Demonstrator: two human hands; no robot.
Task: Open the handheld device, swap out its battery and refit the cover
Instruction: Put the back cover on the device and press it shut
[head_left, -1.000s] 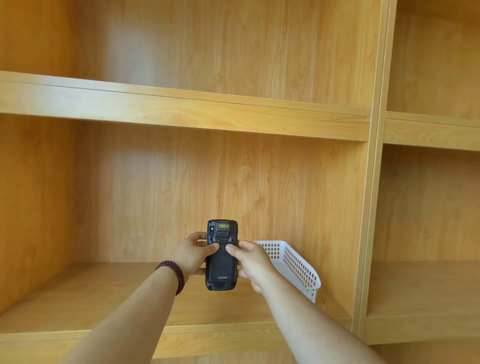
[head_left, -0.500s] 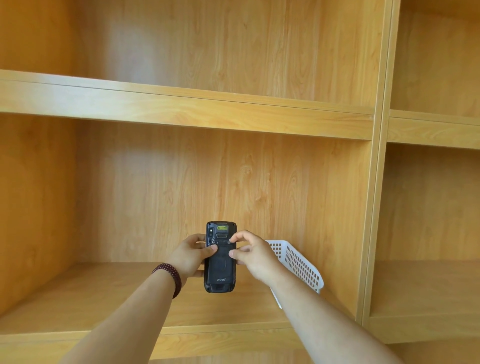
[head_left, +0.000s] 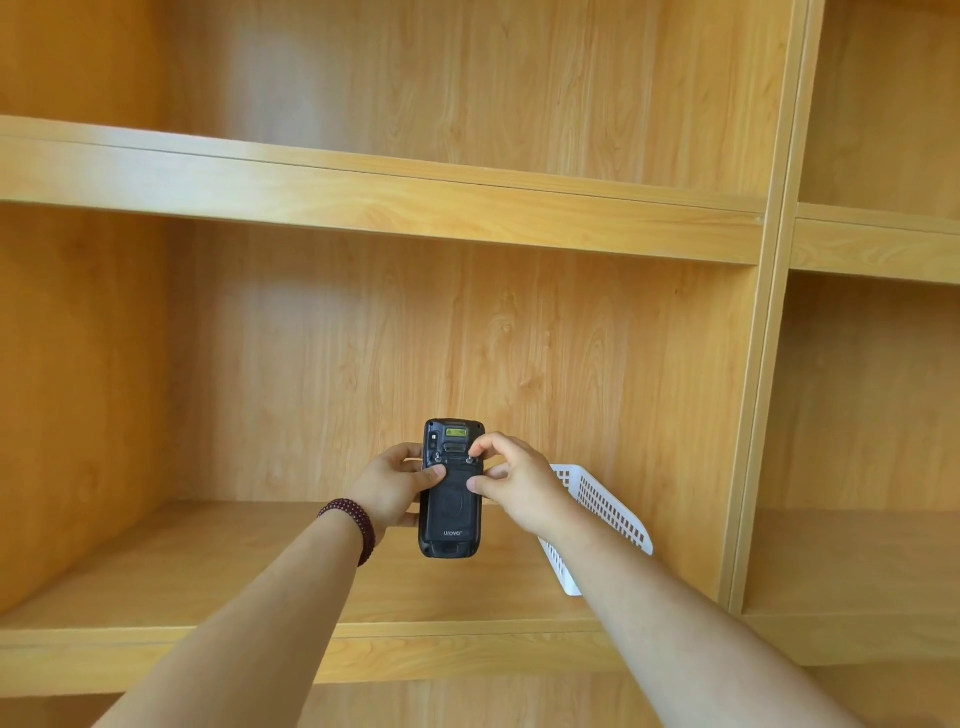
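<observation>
A black handheld device (head_left: 451, 512) is held upright in front of the shelf, its back toward me, with a yellow label near the top and two small latches above the back cover. My left hand (head_left: 390, 488) grips its left side, thumb lying across the cover. My right hand (head_left: 514, 480) is at its right side, the forefinger curled onto the right latch (head_left: 470, 459) and the thumb against the device's right edge. The cover sits on the device. No battery shows.
A white perforated plastic basket (head_left: 608, 506) stands on the wooden shelf board (head_left: 218, 561) behind my right wrist. Wooden shelf compartments surround it, with an upright divider (head_left: 753, 415) to the right. A dark bead bracelet (head_left: 349, 526) is on my left wrist.
My right hand has lifted its forefinger from the cover up onto the right latch. The device has stayed in place in my left hand.
</observation>
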